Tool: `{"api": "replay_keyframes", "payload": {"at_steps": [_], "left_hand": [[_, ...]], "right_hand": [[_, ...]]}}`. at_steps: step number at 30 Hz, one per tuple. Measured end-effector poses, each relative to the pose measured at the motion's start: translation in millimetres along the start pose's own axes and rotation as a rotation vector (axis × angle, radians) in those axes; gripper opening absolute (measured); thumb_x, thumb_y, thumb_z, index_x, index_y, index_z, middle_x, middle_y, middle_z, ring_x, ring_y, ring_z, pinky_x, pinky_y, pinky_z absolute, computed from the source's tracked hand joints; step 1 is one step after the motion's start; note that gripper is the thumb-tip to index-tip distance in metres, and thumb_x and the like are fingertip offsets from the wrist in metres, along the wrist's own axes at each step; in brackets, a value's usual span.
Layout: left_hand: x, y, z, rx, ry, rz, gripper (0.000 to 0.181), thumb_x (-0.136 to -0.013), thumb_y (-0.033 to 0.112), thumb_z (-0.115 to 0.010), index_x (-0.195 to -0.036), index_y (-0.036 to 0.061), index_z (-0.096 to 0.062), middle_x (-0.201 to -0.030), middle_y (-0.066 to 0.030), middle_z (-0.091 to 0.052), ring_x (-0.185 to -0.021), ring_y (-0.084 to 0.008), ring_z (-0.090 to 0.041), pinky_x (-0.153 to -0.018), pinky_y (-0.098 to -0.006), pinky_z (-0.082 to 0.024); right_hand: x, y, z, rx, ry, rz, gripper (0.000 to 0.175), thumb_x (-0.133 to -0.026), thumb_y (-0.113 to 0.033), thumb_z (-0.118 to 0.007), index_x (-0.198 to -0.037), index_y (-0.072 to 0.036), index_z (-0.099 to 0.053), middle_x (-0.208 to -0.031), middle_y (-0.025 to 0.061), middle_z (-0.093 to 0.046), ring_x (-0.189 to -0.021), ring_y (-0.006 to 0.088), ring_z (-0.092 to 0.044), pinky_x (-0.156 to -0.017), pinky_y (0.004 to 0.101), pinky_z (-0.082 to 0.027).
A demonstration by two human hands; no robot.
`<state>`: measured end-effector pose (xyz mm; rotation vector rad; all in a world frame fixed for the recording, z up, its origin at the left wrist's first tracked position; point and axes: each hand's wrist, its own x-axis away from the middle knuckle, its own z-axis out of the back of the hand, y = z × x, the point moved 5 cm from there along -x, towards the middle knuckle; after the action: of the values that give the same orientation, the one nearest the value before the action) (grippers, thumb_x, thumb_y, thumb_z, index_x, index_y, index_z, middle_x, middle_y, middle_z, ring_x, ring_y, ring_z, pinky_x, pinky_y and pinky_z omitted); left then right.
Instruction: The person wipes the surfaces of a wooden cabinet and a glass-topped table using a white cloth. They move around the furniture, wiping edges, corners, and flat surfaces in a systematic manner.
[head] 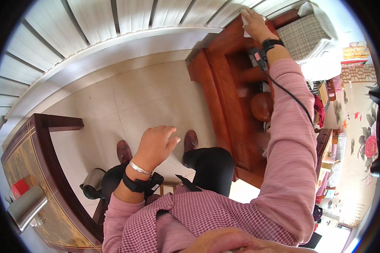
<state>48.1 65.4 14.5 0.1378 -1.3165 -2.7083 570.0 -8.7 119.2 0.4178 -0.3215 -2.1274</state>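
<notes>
My right hand (256, 26) is stretched far out, palm down, on a white cloth or tissue (246, 25). The fingers press it against the far end of a polished red-brown wooden furniture piece (220, 85), close to the white slatted wall panel (164, 15). Over the tiled floor (155, 91), my left hand (156, 145) hangs in the air with nothing in it, its thumb apart from the fingers. A silver bracelet (139, 167) and a black strap are on that wrist. The cloth's underside is hidden.
A grey woven cushion (299, 34) with white lace (323, 60) lies beyond the right forearm. At left stands a dark-edged table (53, 202) bearing a metal vessel (28, 207). A metal kettle (94, 180) is by my leg. A cable (291, 95) runs along my right sleeve.
</notes>
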Motion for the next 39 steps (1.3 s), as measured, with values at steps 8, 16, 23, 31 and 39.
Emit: {"api": "replay_keyframes", "payload": {"at_steps": [8,16,23,31,39], "left_hand": [[-9,-1,-5,0.002,-0.019,-0.007,0.030,-0.090,0.025,-0.065,-0.108,0.0011,-0.066,-0.099,-0.0163,-0.069,-0.088,-0.0374,-0.064,-0.079,-0.0449,-0.050],[-11,-1,-17,-0.015,-0.061,-0.017,0.030,-0.089,0.024,-0.066,-0.109,0.0013,-0.065,-0.099,-0.0169,-0.069,-0.088,-0.0377,-0.064,-0.080,-0.0452,-0.050],[0,8,-27,-0.010,-0.031,-0.085,0.031,-0.086,0.024,-0.068,-0.108,0.0014,-0.067,-0.092,-0.0153,-0.069,-0.084,-0.0355,-0.064,-0.074,-0.0448,-0.049],[25,12,-27,-0.010,-0.063,-0.095,0.031,-0.090,0.025,-0.065,-0.110,0.0004,-0.065,-0.102,-0.0183,-0.069,-0.093,-0.0382,-0.064,-0.081,-0.0441,-0.051],[43,-2,-25,-0.029,-0.018,-0.043,0.033,-0.090,0.028,-0.064,-0.108,0.0008,-0.066,-0.104,-0.0190,-0.069,-0.095,-0.0381,-0.065,-0.082,-0.0447,-0.052]], "right_hand": [[1,98,-32,-0.500,-0.278,-0.062,0.065,-0.097,-0.033,-0.053,-0.152,-0.006,-0.033,-0.158,0.0153,-0.032,-0.148,0.0267,-0.028,-0.120,0.0334,-0.022],[71,128,-19,0.172,-0.346,0.234,0.053,-0.094,-0.014,-0.051,-0.145,-0.007,-0.038,-0.156,0.0222,-0.031,-0.140,0.0350,-0.036,-0.114,0.0380,-0.033],[135,129,-21,0.183,-0.240,0.264,0.044,-0.091,0.002,-0.053,-0.134,-0.005,-0.048,-0.149,0.0293,-0.036,-0.127,0.0433,-0.050,-0.105,0.0417,-0.045],[276,106,13,0.224,-0.330,0.106,0.043,-0.091,-0.008,-0.053,-0.133,-0.006,-0.050,-0.149,0.0238,-0.036,-0.135,0.0403,-0.040,-0.111,0.0410,-0.038],[589,105,80,1.342,-0.937,0.640,0.064,-0.098,-0.019,-0.034,-0.158,-0.003,-0.015,-0.165,0.0062,-0.015,-0.153,0.0273,-0.009,-0.126,0.0399,-0.003]]}}
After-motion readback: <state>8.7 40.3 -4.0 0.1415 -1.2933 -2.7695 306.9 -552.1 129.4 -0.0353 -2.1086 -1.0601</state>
